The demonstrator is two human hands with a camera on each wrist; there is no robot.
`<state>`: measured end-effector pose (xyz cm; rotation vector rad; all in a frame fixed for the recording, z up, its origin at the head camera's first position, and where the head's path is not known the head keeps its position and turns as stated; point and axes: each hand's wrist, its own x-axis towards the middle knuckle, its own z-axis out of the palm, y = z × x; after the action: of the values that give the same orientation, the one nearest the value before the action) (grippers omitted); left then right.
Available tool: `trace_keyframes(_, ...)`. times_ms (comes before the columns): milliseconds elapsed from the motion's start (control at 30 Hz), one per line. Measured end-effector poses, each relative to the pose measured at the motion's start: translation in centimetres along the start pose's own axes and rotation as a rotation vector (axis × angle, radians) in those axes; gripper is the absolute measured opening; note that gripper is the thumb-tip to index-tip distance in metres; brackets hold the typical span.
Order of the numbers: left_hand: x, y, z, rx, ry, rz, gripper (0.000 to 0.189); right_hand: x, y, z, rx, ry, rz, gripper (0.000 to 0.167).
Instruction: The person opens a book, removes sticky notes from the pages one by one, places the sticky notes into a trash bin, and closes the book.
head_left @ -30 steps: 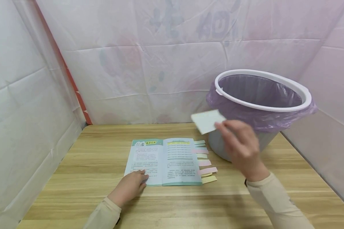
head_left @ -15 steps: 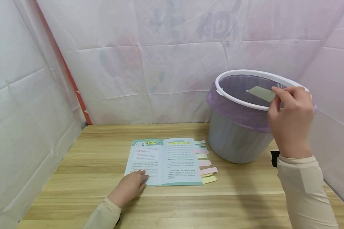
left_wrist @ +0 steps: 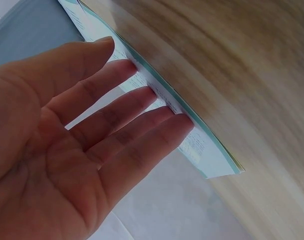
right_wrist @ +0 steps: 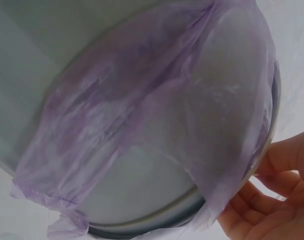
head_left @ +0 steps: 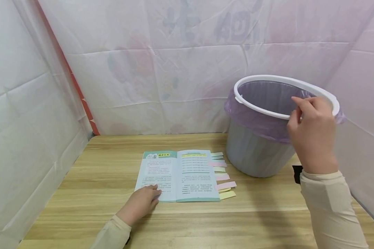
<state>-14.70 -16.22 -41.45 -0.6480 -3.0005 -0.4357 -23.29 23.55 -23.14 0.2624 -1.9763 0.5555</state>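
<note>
My left hand (head_left: 143, 200) lies on the lower left corner of an open booklet (head_left: 196, 176) with printed pages. In the left wrist view, its straight fingertips (left_wrist: 176, 122) rest on the page near the lower edge. My right hand (head_left: 314, 131) is over the near right rim of a grey trash bin (head_left: 258, 152), lined with a purple bag (head_left: 255, 126). Its fingers are loosely curled, and no note shows between them. In the right wrist view, the fingers (right_wrist: 251, 205) are beside the rim, partly hidden by it; whether they touch it I cannot tell.
Several coloured sticky tabs (head_left: 222, 177) stick out from the booklet's right edge. The bin stands on the wooden table (head_left: 112, 159) at the back right, under a white rim (head_left: 261, 110). Pale sheeting (head_left: 127, 86) walls the table on the back and sides.
My right hand carried a pale square sticky note rightward over the bin and let it go; the note is now out of sight. My left hand stayed on the booklet.
</note>
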Motion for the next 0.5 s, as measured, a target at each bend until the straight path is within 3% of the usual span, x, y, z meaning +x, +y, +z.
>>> trace_keyframes(133,0.0,0.1,-0.1,-0.009,-0.003,-0.005,0.025,-0.3,-0.3,-0.1,0.013,-0.013,-0.009,0.033)
trace_keyframes(267,0.0,0.0,-0.1,-0.010,-0.008,-0.005,0.025,-0.9,-1.0,0.2,0.055,0.060,-0.075,0.030)
trace_keyframes(400,0.1,-0.1,0.0,-0.009,-0.016,-0.011,0.026,-2.6,-3.0,1.3,0.183,0.183,-0.298,0.025)
trace_keyframes(467,0.1,-0.1,0.0,-0.010,-0.020,-0.015,0.026,-4.3,-3.6,2.3,0.263,0.146,-0.451,0.022)
trace_keyframes(500,0.1,-0.1,0.0,-0.009,-0.021,-0.017,0.026,-5.2,-3.8,2.8,0.298,0.084,-0.523,0.021)
